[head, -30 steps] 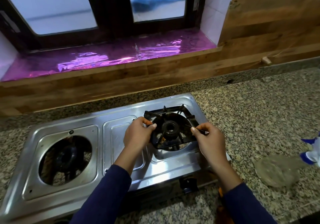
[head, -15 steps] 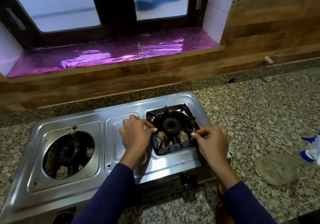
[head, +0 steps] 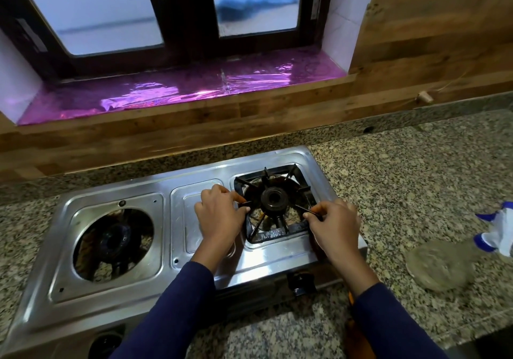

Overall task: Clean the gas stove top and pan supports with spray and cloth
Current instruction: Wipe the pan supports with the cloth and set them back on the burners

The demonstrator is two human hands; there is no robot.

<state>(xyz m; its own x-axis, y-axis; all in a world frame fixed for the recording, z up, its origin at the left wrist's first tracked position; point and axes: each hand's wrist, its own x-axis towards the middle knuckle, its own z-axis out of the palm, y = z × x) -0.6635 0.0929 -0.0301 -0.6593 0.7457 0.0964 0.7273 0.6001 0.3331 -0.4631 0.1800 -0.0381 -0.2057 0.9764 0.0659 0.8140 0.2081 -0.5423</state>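
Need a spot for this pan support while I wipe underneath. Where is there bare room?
The widest bare patch is the granite counter right of the stove, behind the lying spray bottle and before the wall. The right burner is crowded: left hand and right hand both pinch the pan support. The left burner is an open hole, no flat rest.

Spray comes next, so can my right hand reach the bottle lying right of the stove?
Probably yes, once it lets go. The right hand pinches a prong of the pan support, and the spray bottle lies on the granite counter on that same side, with nothing between them.
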